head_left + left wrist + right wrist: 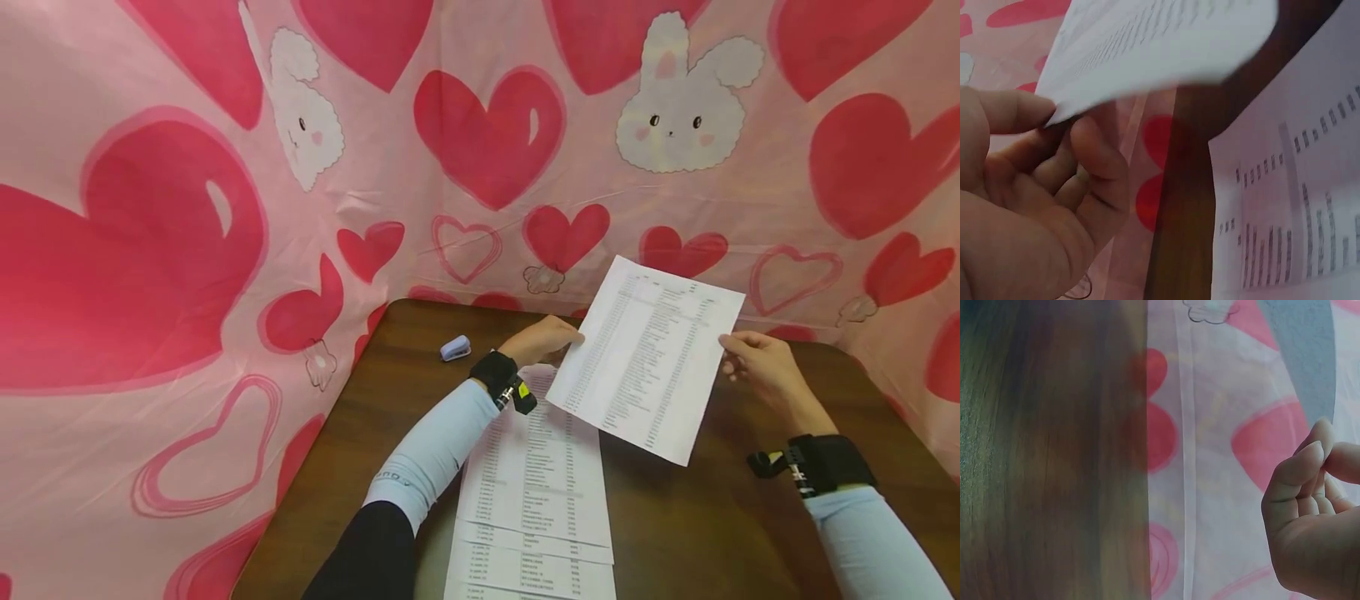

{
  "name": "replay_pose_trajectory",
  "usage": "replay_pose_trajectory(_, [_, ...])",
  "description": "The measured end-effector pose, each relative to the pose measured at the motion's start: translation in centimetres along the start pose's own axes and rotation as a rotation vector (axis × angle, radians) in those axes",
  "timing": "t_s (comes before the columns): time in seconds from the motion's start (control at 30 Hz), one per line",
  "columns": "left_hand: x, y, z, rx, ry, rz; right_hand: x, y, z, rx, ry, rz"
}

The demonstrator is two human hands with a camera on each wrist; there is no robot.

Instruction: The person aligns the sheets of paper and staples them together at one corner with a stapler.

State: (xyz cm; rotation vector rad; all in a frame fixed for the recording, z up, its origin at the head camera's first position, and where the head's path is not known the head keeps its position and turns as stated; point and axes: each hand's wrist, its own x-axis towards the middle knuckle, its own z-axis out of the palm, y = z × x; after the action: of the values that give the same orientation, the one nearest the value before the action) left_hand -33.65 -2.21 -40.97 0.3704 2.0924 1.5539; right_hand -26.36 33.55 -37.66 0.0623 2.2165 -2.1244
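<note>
A printed sheet of paper (648,358), covered in columns of small text, is held up off the table, tilted, between both hands. My left hand (543,340) pinches its left edge between thumb and fingers; the left wrist view shows this pinch on the sheet (1166,50) close up. At the opposite edge my right hand (761,367) pinches the paper with thumb and fingertips. In the right wrist view only a grey strip of the sheet (1307,356) shows above the fingers. Below the left forearm lie several overlapping printed sheets (536,492), partly covered by that arm.
A small lavender stapler (455,348) lies on the brown wooden table (360,442), left of the left hand. Pink cloth with hearts and rabbits (480,150) hangs behind the table and along its left side. Both wrists wear black straps with small devices.
</note>
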Motion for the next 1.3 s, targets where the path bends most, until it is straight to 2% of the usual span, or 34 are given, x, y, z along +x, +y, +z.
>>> replay_pose_trajectory(0.1, [-1.0,0.0,-0.9,0.119,-0.055,0.030,0.2,-0.2,0.4,-0.033,-0.005,0.011])
replay_pose_trajectory(0.2, [-1.9,0.1,-1.7,0.198,-0.117,0.056,0.4,-0.4,0.7,-0.074,-0.019,0.022])
replay_pose_trajectory(0.5, [-3.6,0.7,-3.6,0.259,-0.202,0.088,1.0,-1.4,1.7,-0.199,-0.094,0.014])
replay_pose_trajectory(0.63, [-4.7,0.8,-4.3,0.311,-0.215,0.086,1.1,-1.4,2.5,-0.261,-0.114,-0.001])
replay_pose_trajectory(0.77, [-6.0,0.8,-4.9,0.379,-0.218,0.090,1.1,-1.3,3.6,-0.275,-0.139,0.005])
replay_pose_trajectory(0.87, [-6.9,0.5,-5.6,0.392,-0.242,0.096,1.2,-1.0,4.5,-0.258,-0.167,0.024])
replay_pose_trajectory(1.3, [-10.4,-1.4,-7.6,0.389,-0.422,0.137,1.5,0.7,7.7,-0.319,-0.250,0.057])
